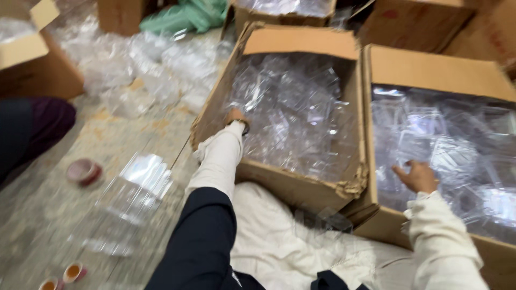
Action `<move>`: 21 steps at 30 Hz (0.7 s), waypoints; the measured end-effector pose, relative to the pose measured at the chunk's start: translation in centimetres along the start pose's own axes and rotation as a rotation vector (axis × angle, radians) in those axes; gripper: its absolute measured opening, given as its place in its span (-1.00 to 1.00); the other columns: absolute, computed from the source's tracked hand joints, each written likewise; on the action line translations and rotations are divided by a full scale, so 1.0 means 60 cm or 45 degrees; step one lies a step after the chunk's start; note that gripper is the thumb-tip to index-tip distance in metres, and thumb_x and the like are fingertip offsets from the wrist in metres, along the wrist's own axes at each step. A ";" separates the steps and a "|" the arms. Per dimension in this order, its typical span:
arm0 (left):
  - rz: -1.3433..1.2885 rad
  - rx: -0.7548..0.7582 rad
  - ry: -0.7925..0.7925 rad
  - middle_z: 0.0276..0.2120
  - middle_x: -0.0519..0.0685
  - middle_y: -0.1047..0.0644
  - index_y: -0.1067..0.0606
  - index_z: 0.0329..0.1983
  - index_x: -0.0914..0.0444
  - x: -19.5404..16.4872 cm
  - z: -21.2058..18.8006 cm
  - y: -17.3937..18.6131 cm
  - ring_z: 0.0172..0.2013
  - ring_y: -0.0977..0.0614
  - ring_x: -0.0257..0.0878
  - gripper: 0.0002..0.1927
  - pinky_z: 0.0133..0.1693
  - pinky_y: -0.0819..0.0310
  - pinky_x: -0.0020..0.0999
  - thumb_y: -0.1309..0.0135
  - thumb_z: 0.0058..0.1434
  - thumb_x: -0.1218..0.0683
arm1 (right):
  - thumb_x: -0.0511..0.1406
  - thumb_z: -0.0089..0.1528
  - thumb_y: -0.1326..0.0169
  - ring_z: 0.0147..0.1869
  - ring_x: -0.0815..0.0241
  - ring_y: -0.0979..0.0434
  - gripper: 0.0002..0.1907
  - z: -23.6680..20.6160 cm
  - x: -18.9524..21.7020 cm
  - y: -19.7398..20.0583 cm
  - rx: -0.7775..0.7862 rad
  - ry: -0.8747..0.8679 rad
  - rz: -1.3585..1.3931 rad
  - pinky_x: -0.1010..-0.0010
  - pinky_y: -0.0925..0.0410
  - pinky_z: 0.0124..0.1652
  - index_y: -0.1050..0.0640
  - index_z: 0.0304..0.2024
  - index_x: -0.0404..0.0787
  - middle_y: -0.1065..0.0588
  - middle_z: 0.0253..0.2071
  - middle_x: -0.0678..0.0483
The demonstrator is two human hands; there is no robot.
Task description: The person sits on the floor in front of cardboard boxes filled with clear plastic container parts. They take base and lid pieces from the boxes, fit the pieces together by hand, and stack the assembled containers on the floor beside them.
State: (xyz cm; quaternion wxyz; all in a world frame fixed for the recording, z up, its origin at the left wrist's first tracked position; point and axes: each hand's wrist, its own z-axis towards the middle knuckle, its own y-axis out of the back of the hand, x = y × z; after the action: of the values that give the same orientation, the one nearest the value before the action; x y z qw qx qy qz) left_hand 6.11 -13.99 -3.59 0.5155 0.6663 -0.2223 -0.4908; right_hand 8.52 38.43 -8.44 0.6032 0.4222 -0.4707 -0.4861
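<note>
the clear plastic containers (293, 115) filled the middle carton (301, 43), a loose glittering heap. they looked feather-light, thin-walled and springy, slick to the touch and quick to crack or dent under a hard squeeze; best taken by a rim or corner with a soft pinch, i'd judge. the left hand (236, 117) was at the near-left wall of that carton, fingers seemingly curled over the edge and touching the plastic, though motion blur hid whether it pinched anything. the right hand (416, 176) was to the right of the middle carton, inside the neighbouring carton (435, 70), fingers spread and resting flat on the clear sheets (457, 150) there, gripping nothing.

left of the middle carton, a stack of clear trays (131, 193) lay on the floor (107, 134), and beyond it a reddish roll of tape (83, 172). farther left and lower, two small cups (63, 276) of brownish drink stood. behind and left of the carton, more loose clear packs (140, 64) were strewn, with a green bag (185, 16) at the back. plain brown boxes ringed it all, flaps up, the near corner of the middle carton torn. a white cloth (279, 241) lay just in front.
</note>
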 end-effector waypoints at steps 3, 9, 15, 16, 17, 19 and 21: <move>-0.114 -0.176 -0.008 -0.04 0.19 -0.56 -0.45 0.18 0.26 -0.012 -0.003 -0.019 0.01 -0.60 0.11 -0.43 0.01 -0.51 -0.05 -0.26 0.11 0.00 | 0.10 0.21 -0.21 -0.06 -0.21 -0.65 -0.40 -0.008 -0.007 0.003 0.081 -0.123 0.145 0.05 -0.47 -0.01 -0.69 -0.09 -0.30 -0.63 -0.18 -0.21; -1.050 -0.546 -0.146 -0.30 0.03 -0.60 -0.29 0.36 0.29 0.014 -0.058 -0.031 -0.30 -0.64 -0.07 -0.32 -0.20 -0.54 -0.20 -0.08 0.13 0.10 | -0.10 0.20 -0.29 -0.28 -0.04 -0.63 -0.58 -0.001 -0.017 -0.001 0.345 -0.404 0.620 0.15 -0.48 -0.22 -0.65 -0.27 -0.41 -0.63 -0.36 -0.18; -1.608 0.631 -0.236 -0.39 -0.16 -0.35 -0.44 0.21 0.18 0.113 -0.275 -0.044 -0.42 -0.35 -0.34 -0.47 -0.40 -0.28 -0.37 -0.14 0.30 -0.18 | -0.42 0.34 -0.13 -0.24 0.15 -0.67 -0.80 -0.065 -0.033 0.008 -0.428 -0.273 1.513 0.35 -0.56 -0.23 -0.37 -0.23 -0.42 -0.53 -0.26 -0.16; -1.486 1.008 -0.355 -0.37 -0.13 -0.34 -0.44 0.26 0.21 0.129 -0.332 -0.055 -0.40 -0.34 -0.32 -0.47 -0.37 -0.28 -0.37 -0.12 0.35 -0.16 | -0.44 0.37 -0.12 -0.19 0.13 -0.68 -0.80 -0.082 -0.030 0.013 -0.615 -0.219 1.546 0.33 -0.58 -0.17 -0.33 -0.17 -0.40 -0.53 -0.21 -0.15; -1.338 1.372 -0.479 -0.35 -0.11 -0.34 -0.45 0.31 0.25 0.140 -0.384 -0.065 -0.38 -0.33 -0.31 -0.46 -0.34 -0.28 -0.36 -0.09 0.39 -0.14 | -0.47 0.41 -0.10 -0.14 0.12 -0.68 -0.78 -0.096 -0.025 0.022 -0.806 -0.153 1.574 0.32 -0.59 -0.12 -0.28 -0.11 -0.37 -0.52 -0.15 -0.14; -0.964 2.067 -0.700 -0.30 -0.06 -0.33 -0.46 0.40 0.32 0.154 -0.464 -0.082 -0.33 -0.31 -0.28 -0.44 -0.28 -0.29 -0.35 -0.05 0.48 -0.11 | -0.50 0.47 -0.05 -0.05 0.10 -0.66 -0.78 -0.145 -0.011 0.038 -0.853 -0.018 1.710 0.31 -0.59 -0.02 -0.25 0.01 -0.35 -0.52 -0.04 -0.16; -0.851 2.302 -0.700 0.30 -0.05 -0.46 -0.36 0.48 0.30 0.151 -0.519 -0.094 0.25 -0.47 -0.27 -0.34 0.21 -0.40 -0.33 0.09 0.51 -0.22 | -0.51 0.51 -0.01 0.01 0.08 -0.65 -0.78 -0.200 0.014 0.051 -0.860 0.038 1.813 0.29 -0.59 0.07 -0.23 0.07 -0.34 -0.53 0.01 -0.17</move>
State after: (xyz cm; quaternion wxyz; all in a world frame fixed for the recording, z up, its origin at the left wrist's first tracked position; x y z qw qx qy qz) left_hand 36.21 -4.56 -12.96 -0.4182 0.6997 -0.4247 -0.3939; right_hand 20.90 38.76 -7.75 0.8714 -0.1803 -0.4465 -0.0938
